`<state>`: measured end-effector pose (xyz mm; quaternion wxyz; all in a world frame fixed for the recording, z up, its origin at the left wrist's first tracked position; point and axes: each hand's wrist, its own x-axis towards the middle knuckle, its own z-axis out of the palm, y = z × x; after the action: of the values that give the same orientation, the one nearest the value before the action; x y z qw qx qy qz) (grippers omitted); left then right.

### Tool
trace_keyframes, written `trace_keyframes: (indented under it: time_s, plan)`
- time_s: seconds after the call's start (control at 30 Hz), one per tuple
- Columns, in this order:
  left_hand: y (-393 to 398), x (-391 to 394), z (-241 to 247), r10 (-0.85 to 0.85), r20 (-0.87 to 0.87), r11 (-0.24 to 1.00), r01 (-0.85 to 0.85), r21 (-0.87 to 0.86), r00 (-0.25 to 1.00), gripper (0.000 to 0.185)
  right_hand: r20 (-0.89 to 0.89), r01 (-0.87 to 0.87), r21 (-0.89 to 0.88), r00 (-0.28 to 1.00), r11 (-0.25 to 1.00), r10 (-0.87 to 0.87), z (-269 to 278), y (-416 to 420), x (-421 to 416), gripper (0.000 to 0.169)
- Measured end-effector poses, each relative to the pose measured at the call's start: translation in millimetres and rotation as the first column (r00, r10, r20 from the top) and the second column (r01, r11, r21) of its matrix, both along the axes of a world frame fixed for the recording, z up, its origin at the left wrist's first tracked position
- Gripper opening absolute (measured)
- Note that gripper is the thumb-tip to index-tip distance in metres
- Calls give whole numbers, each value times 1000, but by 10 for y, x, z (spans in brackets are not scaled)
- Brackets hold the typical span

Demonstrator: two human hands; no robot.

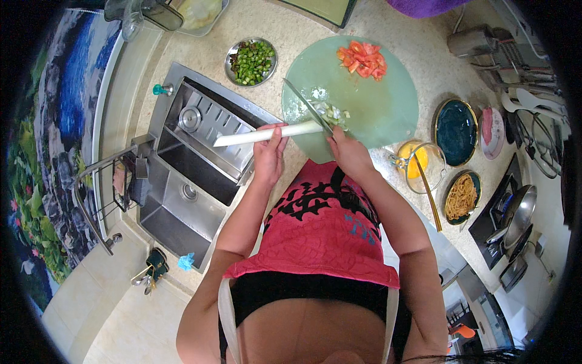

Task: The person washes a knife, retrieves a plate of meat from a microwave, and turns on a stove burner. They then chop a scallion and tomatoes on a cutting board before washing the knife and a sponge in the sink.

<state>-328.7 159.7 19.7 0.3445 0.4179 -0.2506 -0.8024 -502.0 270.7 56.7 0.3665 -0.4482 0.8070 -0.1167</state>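
My left hand [269, 157] grips a long white leek or scallion stalk [243, 138], its far end reaching over the round green cutting board [391, 109]. In my right hand [348, 152] is a kitchen knife [305, 103], its blade at the stalk's cut end. Chopped pieces of the stalk [332, 113] lie by the blade on the board. Farther back on the same board sits a heap of cut tomato [363, 60].
Left of me is a steel double sink [182, 223] with a faucet [93, 214]. A metal plate of chopped green peppers [251, 61] stands behind it. To the right are a glass jug of beaten egg [416, 159] with chopsticks, a dark plate [456, 132], noodles [461, 199] and a pan [520, 216] on the stove.
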Motion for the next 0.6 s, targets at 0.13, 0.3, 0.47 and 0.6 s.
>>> trace_keyframes:
  time_s: [0.13,0.3,0.47,0.6]
  plan:
    - [71,-11,-29,65,16,996,-66,52,998,14,4,10,-4,1000,1000,-10,193,215,47,24]
    - [158,-32,-50,86,57,994,-89,57,995,13,-1,48,-23,999,999,-48,-116,163,157,26]
    - [171,-47,-37,123,56,990,-126,59,991,14,-17,30,-10,999,999,-31,-58,23,99,30]
    - [182,-38,-47,135,57,987,-140,76,989,14,1,49,-45,999,998,-49,135,224,104,26]
